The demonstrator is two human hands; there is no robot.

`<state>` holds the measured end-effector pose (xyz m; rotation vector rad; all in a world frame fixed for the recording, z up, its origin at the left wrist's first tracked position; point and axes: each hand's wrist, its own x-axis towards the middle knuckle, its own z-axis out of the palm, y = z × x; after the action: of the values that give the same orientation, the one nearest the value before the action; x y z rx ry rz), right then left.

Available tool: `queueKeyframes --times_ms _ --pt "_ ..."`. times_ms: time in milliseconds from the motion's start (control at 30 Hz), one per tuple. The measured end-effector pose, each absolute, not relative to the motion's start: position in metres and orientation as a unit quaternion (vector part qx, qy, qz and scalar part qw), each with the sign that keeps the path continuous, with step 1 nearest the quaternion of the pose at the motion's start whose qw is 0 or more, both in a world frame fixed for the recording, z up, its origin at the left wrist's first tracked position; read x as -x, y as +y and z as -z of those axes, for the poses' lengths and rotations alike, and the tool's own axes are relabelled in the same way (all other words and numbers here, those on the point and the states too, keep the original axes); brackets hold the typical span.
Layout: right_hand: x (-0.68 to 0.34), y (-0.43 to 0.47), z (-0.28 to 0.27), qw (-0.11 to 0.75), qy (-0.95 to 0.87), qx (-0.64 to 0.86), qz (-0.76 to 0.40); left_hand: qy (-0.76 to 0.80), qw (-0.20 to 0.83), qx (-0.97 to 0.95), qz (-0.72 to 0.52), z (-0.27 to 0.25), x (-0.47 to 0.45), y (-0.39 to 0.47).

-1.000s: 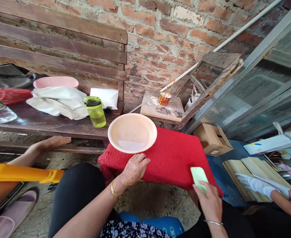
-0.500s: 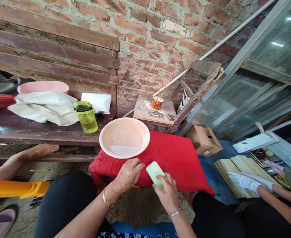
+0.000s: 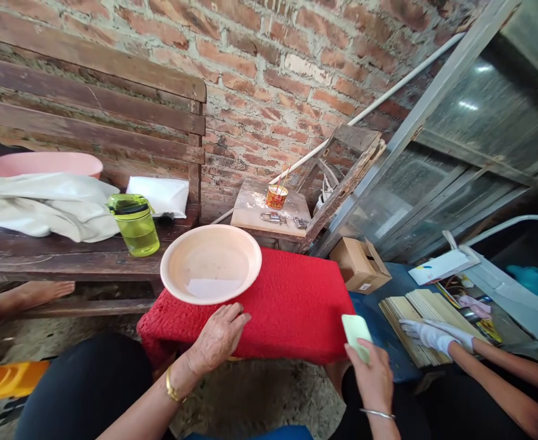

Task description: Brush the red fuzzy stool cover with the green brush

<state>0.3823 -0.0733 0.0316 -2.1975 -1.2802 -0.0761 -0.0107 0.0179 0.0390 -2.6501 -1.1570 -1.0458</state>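
Note:
My right hand (image 3: 373, 374) is closed on a pale green flat piece with rounded corners (image 3: 355, 330), about phone-sized. It is held up past the right end of the red cloth (image 3: 296, 293). My left hand (image 3: 220, 336) wears a gold bracelet and is at the cloth's front edge, its fingers loosely bent and apart. I see nothing held in it. Just beyond its fingers a cream basin (image 3: 211, 241) sits on the cloth, with a pale rectangular patch at its bottom.
A green water bottle (image 3: 135, 229), white cloth (image 3: 53, 205) and pink tub (image 3: 44, 164) are on the wooden bench. Behind stands a small table (image 3: 250, 214) with padlocks (image 3: 273, 217) and a cup (image 3: 276, 197). At right are a cardboard box (image 3: 358, 263) and another person's gloved hands (image 3: 428, 333) on stacked strips.
My right hand has moved right with the green piece, from above the cloth's front edge to its right end. My left hand stays near the basin. The view has turned slightly right.

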Motion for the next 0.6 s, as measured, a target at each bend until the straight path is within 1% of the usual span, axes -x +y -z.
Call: queueKeyframes --times_ms 100,200,267,333,400,467,533,600 --pt "-0.339 -0.056 -0.026 0.287 -0.565 0.773 -0.045 -0.370 0.040 0.864 0.338 -0.040 0.009 0.017" --pt "-0.337 -0.049 -0.020 0.260 -0.576 0.772 -0.065 -0.369 0.041 0.868 0.330 -0.041 0.009 0.017" --pt "-0.364 -0.055 -0.019 0.251 -0.537 0.804 -0.044 -0.374 0.038 0.869 0.323 -0.042 0.010 0.016" --pt "-0.400 -0.067 -0.021 0.236 -0.473 0.849 0.010 -0.374 0.031 0.869 0.324 -0.045 0.011 0.016" --pt "-0.427 -0.076 -0.025 0.221 -0.419 0.878 0.069 -0.373 0.011 0.861 0.345 -0.051 0.013 0.017" --pt "-0.430 -0.079 -0.030 0.226 -0.411 0.878 0.090 -0.377 -0.024 0.842 0.385 -0.059 0.016 0.018" --pt "-0.403 -0.072 -0.034 0.255 -0.462 0.848 0.050 -0.391 -0.055 0.816 0.422 -0.067 0.018 0.019" --pt "-0.351 -0.060 -0.038 0.273 -0.539 0.796 -0.029 -0.403 -0.064 0.795 0.449 -0.073 0.020 0.020"
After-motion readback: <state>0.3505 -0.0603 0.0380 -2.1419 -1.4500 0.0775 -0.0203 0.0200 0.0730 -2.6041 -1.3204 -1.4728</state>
